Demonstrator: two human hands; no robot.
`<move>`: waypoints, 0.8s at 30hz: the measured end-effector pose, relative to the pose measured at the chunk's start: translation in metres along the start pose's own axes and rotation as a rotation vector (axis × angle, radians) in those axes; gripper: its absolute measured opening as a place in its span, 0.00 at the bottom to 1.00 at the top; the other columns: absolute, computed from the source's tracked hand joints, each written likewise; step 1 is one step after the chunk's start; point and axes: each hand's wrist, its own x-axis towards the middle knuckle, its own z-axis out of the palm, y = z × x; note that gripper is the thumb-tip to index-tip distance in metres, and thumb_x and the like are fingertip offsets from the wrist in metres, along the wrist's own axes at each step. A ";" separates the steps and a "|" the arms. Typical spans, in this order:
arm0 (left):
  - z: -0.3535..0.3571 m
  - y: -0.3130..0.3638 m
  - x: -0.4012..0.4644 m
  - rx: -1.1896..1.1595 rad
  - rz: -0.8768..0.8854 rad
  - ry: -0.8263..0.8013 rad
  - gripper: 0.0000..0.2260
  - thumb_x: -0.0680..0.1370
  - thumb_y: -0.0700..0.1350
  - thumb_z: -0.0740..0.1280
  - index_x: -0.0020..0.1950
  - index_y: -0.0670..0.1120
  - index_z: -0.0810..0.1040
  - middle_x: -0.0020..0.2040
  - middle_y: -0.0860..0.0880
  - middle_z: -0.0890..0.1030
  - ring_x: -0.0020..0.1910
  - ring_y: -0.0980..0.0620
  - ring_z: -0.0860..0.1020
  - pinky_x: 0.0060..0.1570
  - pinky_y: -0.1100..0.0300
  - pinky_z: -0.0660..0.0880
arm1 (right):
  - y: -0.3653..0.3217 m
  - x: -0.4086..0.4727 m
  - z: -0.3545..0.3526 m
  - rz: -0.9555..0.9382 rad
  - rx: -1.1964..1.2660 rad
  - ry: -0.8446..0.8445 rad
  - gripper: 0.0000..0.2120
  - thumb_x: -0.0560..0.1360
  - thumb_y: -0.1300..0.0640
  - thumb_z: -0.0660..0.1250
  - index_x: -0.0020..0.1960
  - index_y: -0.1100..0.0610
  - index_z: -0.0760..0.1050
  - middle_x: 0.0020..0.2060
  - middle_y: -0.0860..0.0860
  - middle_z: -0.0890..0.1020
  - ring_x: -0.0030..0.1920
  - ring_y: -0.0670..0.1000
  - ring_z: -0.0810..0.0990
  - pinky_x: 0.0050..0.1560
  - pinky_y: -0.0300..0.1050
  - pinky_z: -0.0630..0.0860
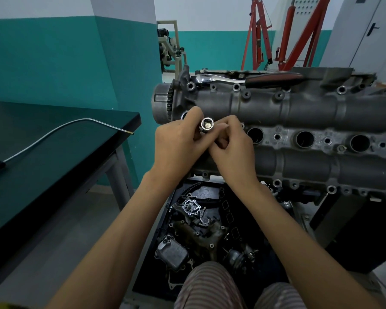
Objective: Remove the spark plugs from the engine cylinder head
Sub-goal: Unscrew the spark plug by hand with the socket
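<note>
Left hand [176, 143] and right hand [230, 143] both pinch a socket [207, 125] with spark plug tip inside, above cylinder head [299, 130]; teal-walled workshop, dark table [42, 157] at left.

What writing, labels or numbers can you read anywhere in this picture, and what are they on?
None can be read.
The cylinder head has faint cast marks between its plug holes, too blurred to read.
The socket held by the left hand and right hand shows no marking.
The ratchet shows none either.
</note>
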 end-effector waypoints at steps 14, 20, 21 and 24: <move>0.000 -0.006 -0.004 -0.042 0.093 -0.003 0.08 0.76 0.43 0.65 0.45 0.40 0.80 0.27 0.50 0.77 0.24 0.51 0.74 0.23 0.53 0.71 | -0.003 0.020 -0.024 -0.313 -0.192 -0.338 0.12 0.75 0.62 0.57 0.55 0.61 0.74 0.43 0.54 0.81 0.43 0.55 0.78 0.40 0.47 0.73; -0.001 -0.007 -0.003 -0.012 0.095 -0.004 0.11 0.76 0.46 0.66 0.42 0.38 0.79 0.27 0.49 0.76 0.23 0.51 0.73 0.22 0.55 0.70 | 0.007 0.018 -0.023 -0.214 -0.099 -0.295 0.16 0.74 0.56 0.61 0.61 0.54 0.72 0.53 0.50 0.79 0.52 0.49 0.77 0.51 0.51 0.75; 0.000 -0.007 -0.002 -0.007 0.079 0.000 0.13 0.75 0.48 0.66 0.41 0.37 0.78 0.27 0.48 0.76 0.23 0.50 0.74 0.22 0.55 0.70 | 0.008 0.017 -0.022 -0.178 -0.096 -0.272 0.17 0.72 0.54 0.64 0.61 0.52 0.72 0.53 0.49 0.78 0.50 0.47 0.77 0.49 0.50 0.75; 0.001 -0.005 -0.001 0.007 0.055 0.015 0.17 0.73 0.51 0.68 0.36 0.37 0.74 0.24 0.47 0.74 0.22 0.49 0.72 0.20 0.57 0.68 | 0.006 0.019 -0.018 -0.052 -0.038 -0.182 0.11 0.68 0.53 0.69 0.48 0.51 0.72 0.42 0.46 0.77 0.37 0.43 0.74 0.37 0.45 0.73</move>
